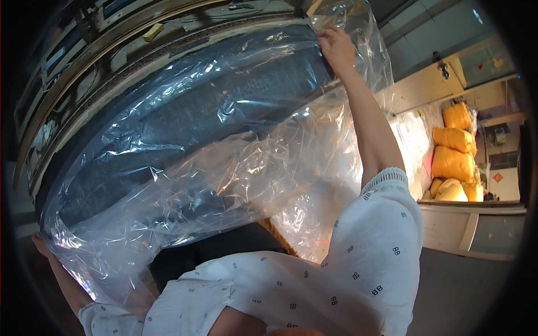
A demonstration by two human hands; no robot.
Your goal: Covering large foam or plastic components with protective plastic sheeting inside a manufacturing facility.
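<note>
- Through the head view, I observed a clear plastic sheet (269, 159) spread in loose, shiny folds over a long dark bed (67, 162), running from the near left to the far right.
- Right hand (338, 53): I located it at the far right end of the bed, on the sheet. Its fingers were bent and close together; I could not tell whether they were clamped on the plastic. The arm was extended.
- Left hand (41, 245): I located it at the near left, just beside the sheet's left edge. It was small and dim in the view, and I could not tell whether its fingers were apart, together or clamped.
- Sheet: it lay between the two hands. Part of it extended beyond the right hand, and its near part hung toward the person's body.
- Frame (92, 42): I noted its long curved rails on the far side of the bed, with a small yellow block (153, 32) on it.
- Clothing: the person wore a white top (314, 274) with small dark marks. Black cloth (216, 246) showed between the top and the sheet.
- Right side: I saw orange sacks (453, 162) stacked in a brightly lit opening, well apart from the bed.
</note>
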